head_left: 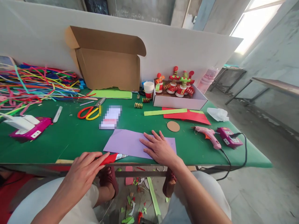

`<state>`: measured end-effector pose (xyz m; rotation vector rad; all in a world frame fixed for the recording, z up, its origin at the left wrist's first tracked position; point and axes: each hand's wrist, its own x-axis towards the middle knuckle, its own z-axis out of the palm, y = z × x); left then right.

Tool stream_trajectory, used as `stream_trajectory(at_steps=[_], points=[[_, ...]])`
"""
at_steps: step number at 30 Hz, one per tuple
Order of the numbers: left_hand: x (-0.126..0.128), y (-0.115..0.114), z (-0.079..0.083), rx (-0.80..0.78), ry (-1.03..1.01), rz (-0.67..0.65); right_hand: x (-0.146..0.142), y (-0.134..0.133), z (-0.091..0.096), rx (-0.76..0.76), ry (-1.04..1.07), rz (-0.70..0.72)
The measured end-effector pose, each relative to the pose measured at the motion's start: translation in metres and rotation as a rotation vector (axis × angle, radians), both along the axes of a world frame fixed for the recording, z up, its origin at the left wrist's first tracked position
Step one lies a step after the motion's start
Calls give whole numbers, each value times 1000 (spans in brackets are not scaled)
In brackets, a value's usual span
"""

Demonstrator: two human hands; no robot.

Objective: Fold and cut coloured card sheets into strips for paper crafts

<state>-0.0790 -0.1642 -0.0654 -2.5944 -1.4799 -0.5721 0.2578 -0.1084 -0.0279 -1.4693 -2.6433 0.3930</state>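
Observation:
A sheet of purple paper lies near the front edge of the green table. My right hand rests flat on its right part with the fingers spread. At the sheet's lower left, my left hand is closed around a red utility knife. The knife's metal tip points right, along the paper's near edge; whether the blade touches the paper I cannot tell. Above the sheet lie a blurred-out rectangular item and scissors with red and yellow handles. A brown cardboard disc sits to the upper right.
A pink glue gun and a purple box with a cord lie right. Behind stand a white tray of paper figures, paper cups and an open cardboard box. Pipe cleaners heap left; red paper lies right.

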Motion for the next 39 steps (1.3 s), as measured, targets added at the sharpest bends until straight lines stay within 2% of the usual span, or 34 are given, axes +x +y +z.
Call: stream_trajectory(at_steps=[3,7,11,19,26,39], points=[[3,-1,1,-1,23,-78,-1,0,0,-6,-22,-2],[3,-1,0,10,0,-32,-1,0,0,4,-13,-4],[6,1,1,-16,39,-105,-1,0,0,-6,-16,-8],[22,-6,2,-2,-18,-23,-1,-1,0,-1,-19,-7],[21,-3,-3,-17,-36,-63,-2,-1,0,19,-24,-4],[39,-1,0,57,-7,-88,-2,-2,0,16,-35,-6]])
